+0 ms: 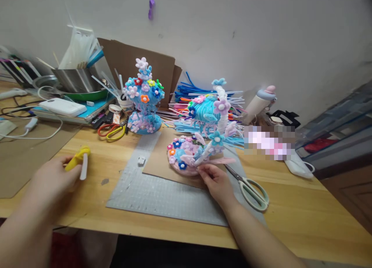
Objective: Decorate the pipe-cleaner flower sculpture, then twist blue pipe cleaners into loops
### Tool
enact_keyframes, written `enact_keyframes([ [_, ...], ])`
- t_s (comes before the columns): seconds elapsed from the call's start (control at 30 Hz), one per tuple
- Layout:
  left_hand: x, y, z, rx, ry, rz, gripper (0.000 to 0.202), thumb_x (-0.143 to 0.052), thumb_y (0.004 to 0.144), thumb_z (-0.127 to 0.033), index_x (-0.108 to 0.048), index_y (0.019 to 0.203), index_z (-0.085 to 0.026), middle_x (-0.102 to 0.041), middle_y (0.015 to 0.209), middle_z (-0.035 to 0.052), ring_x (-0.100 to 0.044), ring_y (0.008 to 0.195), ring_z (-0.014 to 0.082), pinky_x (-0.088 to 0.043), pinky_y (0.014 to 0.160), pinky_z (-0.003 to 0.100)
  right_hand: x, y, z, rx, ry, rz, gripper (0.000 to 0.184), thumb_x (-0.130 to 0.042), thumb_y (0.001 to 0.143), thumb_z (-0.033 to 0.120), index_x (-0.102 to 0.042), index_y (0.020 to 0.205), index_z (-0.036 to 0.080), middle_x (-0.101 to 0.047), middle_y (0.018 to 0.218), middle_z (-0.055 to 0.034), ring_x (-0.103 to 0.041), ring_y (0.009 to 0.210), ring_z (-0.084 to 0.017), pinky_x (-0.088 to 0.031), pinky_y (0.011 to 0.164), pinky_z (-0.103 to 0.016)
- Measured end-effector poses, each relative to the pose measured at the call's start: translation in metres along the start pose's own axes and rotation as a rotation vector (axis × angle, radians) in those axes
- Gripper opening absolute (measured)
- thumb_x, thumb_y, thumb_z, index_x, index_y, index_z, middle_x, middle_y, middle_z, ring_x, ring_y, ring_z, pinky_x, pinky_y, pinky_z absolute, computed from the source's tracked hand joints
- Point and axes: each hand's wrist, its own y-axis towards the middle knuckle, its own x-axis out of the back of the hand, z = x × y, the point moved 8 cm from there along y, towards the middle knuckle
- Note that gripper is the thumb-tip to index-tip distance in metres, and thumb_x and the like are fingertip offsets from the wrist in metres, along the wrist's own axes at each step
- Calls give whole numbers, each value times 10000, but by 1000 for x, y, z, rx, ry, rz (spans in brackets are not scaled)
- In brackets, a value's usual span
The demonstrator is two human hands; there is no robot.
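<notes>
Fingers of the right hand [218, 184] pinch the base [178, 167] of the flowered ornament [216, 138], just beyond them; the left hand [54, 178] grips a yellow glue gun [78, 158] (somewhat blurred). Arch [222, 122] and canopy [203, 113] appear mounted; outstanding work cannot be determined.

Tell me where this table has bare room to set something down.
The wooden table is bare right of the green-handled scissors, towards its right edge. The grey cutting mat is free along its front, below the cardboard. Left of the mat, wood with one grey scrap stretches to the left hand. The back is crowded: metal bowl, flowered ornament, pipe cleaners.
</notes>
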Motion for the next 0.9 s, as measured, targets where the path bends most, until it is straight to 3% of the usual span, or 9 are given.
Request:
enact_keyframes([
  [0.1,-14,11,7,0,130,52,558,-412,771,-537,-546,1151,-150,-627,1013,31,-580,912,233,-383,702,227,-4,-1,11,86,-160,73,160,-520,845,321,-643,874,222,-699,847,-21,-639,749,-180,-481,682,-292],
  [0.23,-20,19,5,-85,211,67,538,-432,766,-502,-535,1135,-124,-608,975,35,-580,943,263,-399,724,232,-6,-2,29,255,-486,84,190,-480,871,266,-644,959,229,-704,953,-29,-650,867,-194,-467,780,-314],
  [0.33,-22,20,-5,-207,226,9,550,-398,807,-474,-511,1158,-65,-580,1050,96,-527,1059,294,-411,836,283,-11,-3,40,402,-695,101,227,-444,891,243,-638,1005,214,-699,990,-53,-647,896,-205,-458,796,-320],
  [0.43,-24,18,-9,-243,221,-19,594,-393,823,-475,-488,1170,-2,-547,1099,170,-477,1117,311,-392,922,347,-15,-3,48,533,-845,130,227,-439,895,219,-644,990,205,-711,937,-61,-657,848,-206,-459,778,-320],
  [0.57,-23,9,-14,-243,182,-27,632,-293,870,-506,-468,1192,9,-495,1102,215,-467,1102,349,-409,899,433,-17,-6,60,702,-887,121,212,-460,880,162,-648,975,193,-715,909,-52,-656,841,-187,-461,797,-298],
  [0.7,-13,-2,-14,-167,145,-58,697,-282,839,-611,-443,1228,-55,-446,1147,206,-476,1074,397,-445,814,511,-17,-6,63,768,-915,119,214,-465,877,150,-649,977,196,-713,905,-39,-645,859,-181,-464,820,-296],
  [0.9,9,-20,-25,-211,145,-245,712,-360,809,-633,-468,1189,-41,-413,1224,227,-460,1093,429,-438,827,551,-20,-5,56,790,-958,160,226,-469,878,151,-646,1013,190,-701,931,-31,-632,854,-184,-466,779,-300],
])
